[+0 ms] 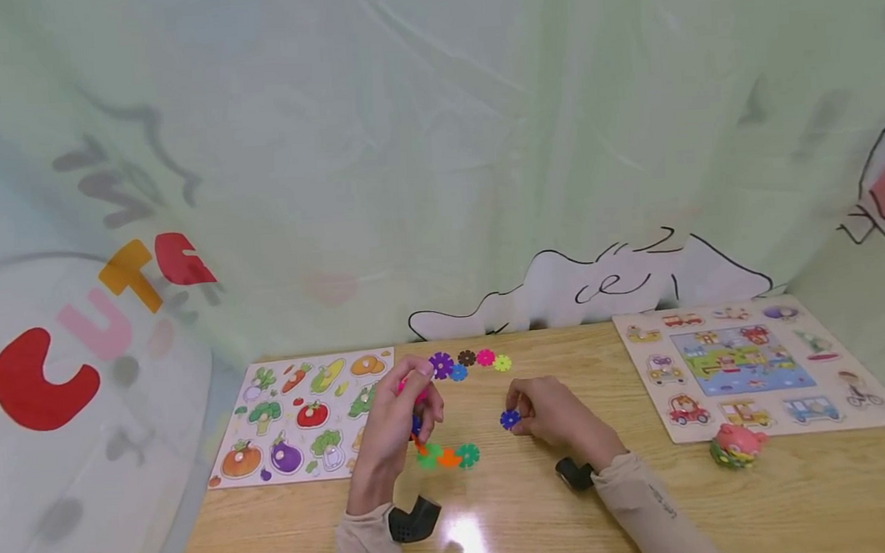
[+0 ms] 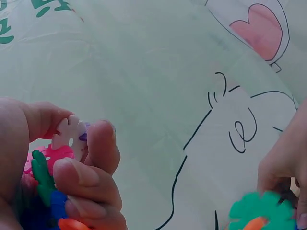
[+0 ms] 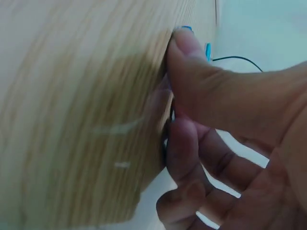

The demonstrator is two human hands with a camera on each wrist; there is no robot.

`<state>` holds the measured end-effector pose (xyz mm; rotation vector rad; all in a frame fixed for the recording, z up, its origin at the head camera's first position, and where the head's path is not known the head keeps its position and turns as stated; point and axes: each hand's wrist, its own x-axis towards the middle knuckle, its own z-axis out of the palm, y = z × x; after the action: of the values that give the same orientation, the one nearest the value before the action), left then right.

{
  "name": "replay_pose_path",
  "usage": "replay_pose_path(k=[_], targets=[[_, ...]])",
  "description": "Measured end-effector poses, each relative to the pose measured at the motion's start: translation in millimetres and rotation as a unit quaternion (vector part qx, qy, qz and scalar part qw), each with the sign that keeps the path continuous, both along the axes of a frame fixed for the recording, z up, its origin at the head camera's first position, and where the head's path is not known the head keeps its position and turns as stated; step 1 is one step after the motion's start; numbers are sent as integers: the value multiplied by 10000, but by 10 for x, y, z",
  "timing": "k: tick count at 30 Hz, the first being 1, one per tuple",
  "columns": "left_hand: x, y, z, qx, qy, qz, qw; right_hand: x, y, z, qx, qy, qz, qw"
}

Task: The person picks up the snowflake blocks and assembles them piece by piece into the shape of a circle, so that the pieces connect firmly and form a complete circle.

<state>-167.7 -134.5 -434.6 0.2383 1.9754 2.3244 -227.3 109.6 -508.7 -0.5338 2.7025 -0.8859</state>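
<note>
My left hand (image 1: pixel 390 417) grips a string of interlocking flower-shaped plastic discs. In the left wrist view its fingers curl round a white disc (image 2: pixel 70 134), a pink disc (image 2: pixel 55 154), a green disc (image 2: pixel 42 177) and a blue one (image 2: pixel 58 205), partly hidden by the fingers. The string trails to the right, ending in an orange disc (image 1: pixel 449 457) and a teal disc (image 1: pixel 468 455). Low over the table, my right hand (image 1: pixel 558 408) pinches a dark blue disc (image 1: pixel 510 420) between thumb and fingers; in the right wrist view the fingers mostly cover it.
Behind the hands lie several loose discs, among them a purple disc (image 1: pixel 441 365) and a yellow-green disc (image 1: pixel 502 363). A vegetable puzzle board (image 1: pixel 300 418) lies left, a vehicle puzzle board (image 1: pixel 646 366) right. A pink pig toy (image 1: pixel 738 445) sits before the latter. Printed curtain (image 1: pixel 468 183) hangs behind.
</note>
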Motion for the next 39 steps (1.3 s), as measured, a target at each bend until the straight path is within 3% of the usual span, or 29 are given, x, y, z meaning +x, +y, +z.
replay_pose_path(k=[7,12,15,19,23,30,39], targets=[[3,31,-1,37,-60,-5,10000,-24,45,24,-170,-84,100,9998],[13,65,-3,89,-78,-99,9999,-17,30,121,-1188,462,309,9914],[20,89,2,168,-123,-218,9995,48,-18,258,-2120,1095,343,9705],[28,122,19,289,-151,-345,9989,164,-78,445,-3203,1833,345,9288],[35,147,35,384,-142,-415,9983,251,-109,553,-3678,2332,324,8996],[53,174,62,500,-152,-578,9970,296,-121,612,-3710,2764,213,8863],[74,231,82,448,24,-645,9969,287,-161,626,-3828,3402,526,8573]])
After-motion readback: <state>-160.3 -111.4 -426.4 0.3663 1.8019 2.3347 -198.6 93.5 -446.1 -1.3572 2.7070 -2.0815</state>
